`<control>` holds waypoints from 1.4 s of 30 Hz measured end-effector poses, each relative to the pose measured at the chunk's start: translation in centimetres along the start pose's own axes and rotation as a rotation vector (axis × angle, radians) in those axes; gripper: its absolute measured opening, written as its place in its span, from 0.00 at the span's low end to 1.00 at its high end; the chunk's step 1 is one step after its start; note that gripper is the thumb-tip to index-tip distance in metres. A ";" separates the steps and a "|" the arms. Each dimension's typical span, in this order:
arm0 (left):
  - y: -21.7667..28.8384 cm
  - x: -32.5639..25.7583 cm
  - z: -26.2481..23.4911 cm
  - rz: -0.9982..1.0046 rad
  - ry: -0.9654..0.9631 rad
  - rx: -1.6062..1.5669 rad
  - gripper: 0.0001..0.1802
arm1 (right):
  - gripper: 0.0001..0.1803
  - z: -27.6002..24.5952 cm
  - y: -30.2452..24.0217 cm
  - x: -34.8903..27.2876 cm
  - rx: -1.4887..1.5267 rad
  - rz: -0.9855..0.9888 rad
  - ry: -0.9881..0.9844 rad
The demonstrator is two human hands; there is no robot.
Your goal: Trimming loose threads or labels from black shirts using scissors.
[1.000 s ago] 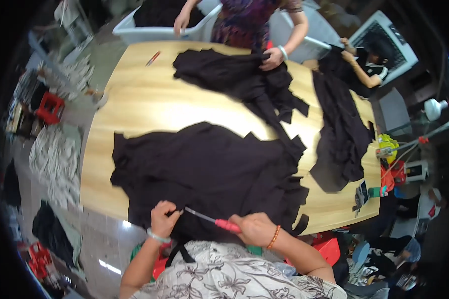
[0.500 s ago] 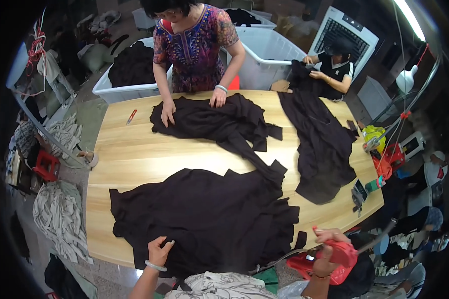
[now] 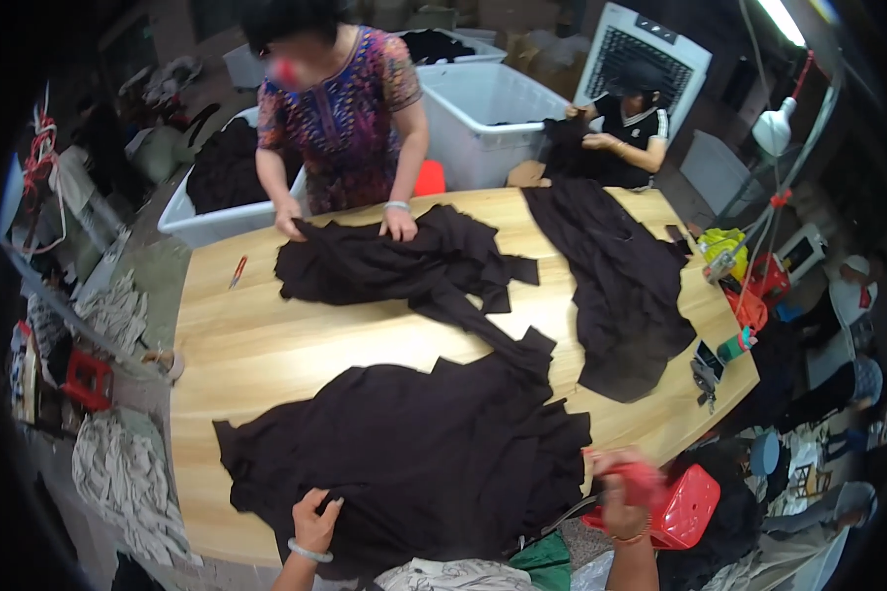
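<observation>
A large dark garment [image 3: 404,453] lies spread over the near side of the wooden table, partly rumpled. At its near edge, my left hand [image 3: 314,524], with a pale bangle on the wrist, is closed with its fingertips on the cloth. Beyond the garment's near right corner, my right hand [image 3: 621,497] grips a red handheld tool [image 3: 643,483]; motion blur hides its kind. Across the table, a person in a patterned top has both hands on a second dark garment [image 3: 384,261]. One sleeve of it reaches toward the near garment.
A third dark garment [image 3: 616,286] lies at the right, its far end held by a seated person. Red-handled snips [image 3: 238,272] rest at the left on the table [image 3: 207,345]. Beside the table's right edge are a phone [image 3: 708,361] and a bottle [image 3: 735,345]. A red stool [image 3: 693,507] stands near my right hand.
My right hand has moved left with the red tool, toward the garment. The person opposite has shifted a hand to the garment's left edge and lifted it. The whole view has shifted slightly.
</observation>
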State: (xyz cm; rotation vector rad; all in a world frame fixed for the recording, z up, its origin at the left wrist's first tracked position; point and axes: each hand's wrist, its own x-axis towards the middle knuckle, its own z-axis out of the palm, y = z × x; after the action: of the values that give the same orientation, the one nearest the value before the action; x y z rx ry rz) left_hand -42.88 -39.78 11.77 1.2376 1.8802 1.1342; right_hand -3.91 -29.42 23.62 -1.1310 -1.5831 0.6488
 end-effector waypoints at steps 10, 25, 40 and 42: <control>5.1 2.1 -1.8 0.177 0.092 -0.138 0.04 | 0.18 13.1 0.5 -5.2 0.018 0.250 -1.484; 8.1 14.3 -9.8 0.833 0.431 0.303 0.11 | 0.20 13.3 8.1 8.0 -0.968 0.195 -0.809; -4.8 21.9 -4.8 0.301 0.221 0.296 0.18 | 0.10 12.9 11.0 8.0 -0.707 0.217 -0.788; -4.4 13.9 -6.0 0.160 0.101 0.307 0.14 | 0.12 12.3 10.0 4.4 -0.579 0.521 -0.733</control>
State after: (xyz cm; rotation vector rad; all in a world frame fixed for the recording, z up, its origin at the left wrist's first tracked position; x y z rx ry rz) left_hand -54.93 -29.71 10.04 1.5480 2.1213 1.0311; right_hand -12.08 -19.75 13.14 -1.9193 -2.1935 1.0684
